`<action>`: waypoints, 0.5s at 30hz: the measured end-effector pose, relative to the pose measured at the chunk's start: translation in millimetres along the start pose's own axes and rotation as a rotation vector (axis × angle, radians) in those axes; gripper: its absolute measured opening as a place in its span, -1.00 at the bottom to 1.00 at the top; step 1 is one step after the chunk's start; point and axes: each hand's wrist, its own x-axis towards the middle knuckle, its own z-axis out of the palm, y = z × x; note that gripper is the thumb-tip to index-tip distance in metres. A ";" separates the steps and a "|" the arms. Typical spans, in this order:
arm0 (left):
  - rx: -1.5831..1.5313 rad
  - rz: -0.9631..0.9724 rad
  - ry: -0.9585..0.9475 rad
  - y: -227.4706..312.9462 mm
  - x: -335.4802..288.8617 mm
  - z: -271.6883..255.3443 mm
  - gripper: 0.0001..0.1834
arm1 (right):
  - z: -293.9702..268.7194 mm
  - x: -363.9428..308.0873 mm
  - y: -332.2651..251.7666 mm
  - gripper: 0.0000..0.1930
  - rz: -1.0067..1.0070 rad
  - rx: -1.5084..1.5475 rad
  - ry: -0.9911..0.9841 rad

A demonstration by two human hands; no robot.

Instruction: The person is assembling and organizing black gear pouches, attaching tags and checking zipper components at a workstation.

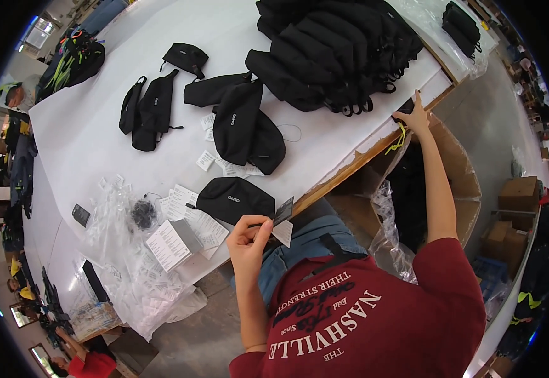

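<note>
Near the front edge of the table, my left hand (pixel 249 242) pinches hang tags (pixel 283 213), one black and one white, between thumb and fingers. Just beyond it a black zip pouch (pixel 235 199) lies flat. My right hand (pixel 415 118) reaches out to the table's right edge, its fingers around a small dark object (pixel 404 109) whose kind I cannot make out. More black pouches (pixel 244 126) lie across the middle of the table, with small white labels (pixel 206 160) beside them.
A large pile of black pouches (pixel 325 50) covers the far right of the table (pixel 92 138). Printed card stacks (pixel 169 244) and clear plastic bags (pixel 114 246) lie at the left. An open cardboard box (pixel 454 157) stands below the right edge, a yellow-green cord (pixel 398 138) hanging nearby.
</note>
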 end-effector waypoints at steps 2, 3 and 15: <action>-0.021 0.002 -0.013 -1.9 -0.1 0.8 -0.93 | 5.0 7.7 8.2 0.22 -0.047 0.064 0.018; -0.020 0.002 -0.012 -2.9 0.3 2.2 -0.93 | 8.9 12.5 14.1 0.23 -0.091 0.127 0.035; -0.040 -0.001 -0.040 -6.4 -0.5 6.1 -0.93 | 10.6 29.4 20.0 0.02 -0.320 0.264 0.060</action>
